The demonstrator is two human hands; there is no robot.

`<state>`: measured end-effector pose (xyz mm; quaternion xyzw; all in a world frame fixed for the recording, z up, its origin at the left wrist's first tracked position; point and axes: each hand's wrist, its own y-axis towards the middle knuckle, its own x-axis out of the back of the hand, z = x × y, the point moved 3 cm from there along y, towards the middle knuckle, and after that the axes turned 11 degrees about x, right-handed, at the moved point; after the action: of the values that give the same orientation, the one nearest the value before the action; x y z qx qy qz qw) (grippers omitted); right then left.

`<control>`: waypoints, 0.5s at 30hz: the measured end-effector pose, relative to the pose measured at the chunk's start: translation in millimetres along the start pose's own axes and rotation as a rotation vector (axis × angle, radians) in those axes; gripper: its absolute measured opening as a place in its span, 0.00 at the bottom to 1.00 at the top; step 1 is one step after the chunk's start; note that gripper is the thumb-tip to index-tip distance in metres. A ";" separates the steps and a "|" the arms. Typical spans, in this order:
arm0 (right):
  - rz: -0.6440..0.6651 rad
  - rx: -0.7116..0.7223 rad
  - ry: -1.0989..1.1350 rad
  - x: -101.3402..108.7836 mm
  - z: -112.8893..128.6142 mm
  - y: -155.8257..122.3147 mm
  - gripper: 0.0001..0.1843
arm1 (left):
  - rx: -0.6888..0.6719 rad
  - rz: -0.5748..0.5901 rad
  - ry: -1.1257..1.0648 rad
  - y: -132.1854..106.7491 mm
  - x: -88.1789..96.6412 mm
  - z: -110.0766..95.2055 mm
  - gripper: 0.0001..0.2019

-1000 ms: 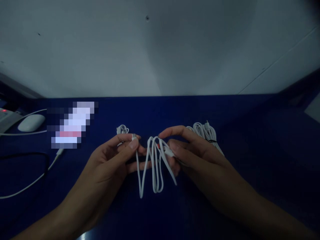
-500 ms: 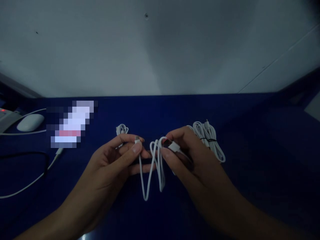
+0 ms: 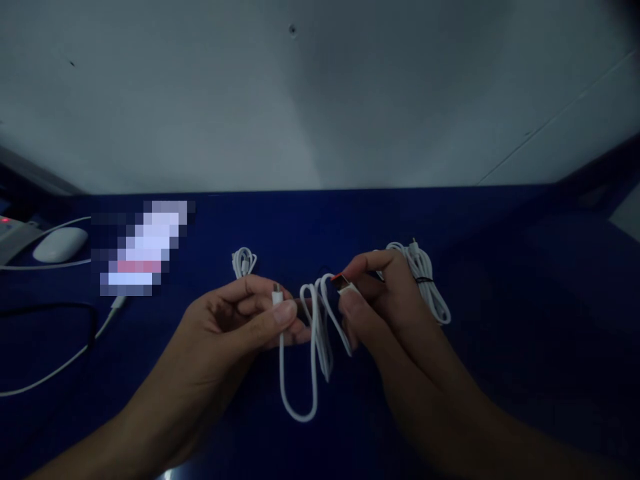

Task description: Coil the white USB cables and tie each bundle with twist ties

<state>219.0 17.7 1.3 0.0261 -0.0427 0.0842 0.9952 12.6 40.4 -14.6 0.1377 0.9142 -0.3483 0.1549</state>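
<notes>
Both hands hold one white cable (image 3: pixel 313 347) above a dark blue table (image 3: pixel 310 220). My left hand (image 3: pixel 235 333) pinches the small plug end between thumb and fingers. My right hand (image 3: pixel 380 300) is closed on the other end, a larger plug with a red tip (image 3: pixel 341 282). Several loops of the cable hang between the two hands, and the lowest loop reaches down towards the near edge. A tied bundle of white cable (image 3: pixel 423 280) lies just behind my right hand. A small coiled white cable (image 3: pixel 244 260) lies behind my left hand.
A white mouse (image 3: pixel 60 244) sits at the far left, beside a device with a red light (image 3: pixel 7 223). A white lead (image 3: pixel 65 363) and a black lead (image 3: pixel 55 310) run over the left of the table. A grey wall (image 3: pixel 320 93) rises behind the table.
My hands have drawn closer to me and the loops have slipped, so one long loop hangs lower. My right hand has turned the red-tipped plug upward between its fingertips.
</notes>
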 end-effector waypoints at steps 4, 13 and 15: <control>0.059 -0.085 0.026 -1.7 -0.8 -0.2 0.18 | -0.033 0.039 0.046 -1.1 -2.4 -1.6 0.08; 0.158 -0.155 0.189 -4.6 7.5 1.7 0.21 | -0.129 0.076 0.139 -3.2 -2.5 -2.1 0.07; 0.159 -0.179 0.210 -2.5 10.2 1.2 0.19 | -0.160 0.075 0.133 -2.8 -1.9 -1.2 0.04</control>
<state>215.5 17.9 11.2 -0.0749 0.0521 0.1607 0.9828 13.1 38.9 -11.3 0.1819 0.9415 -0.2584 0.1175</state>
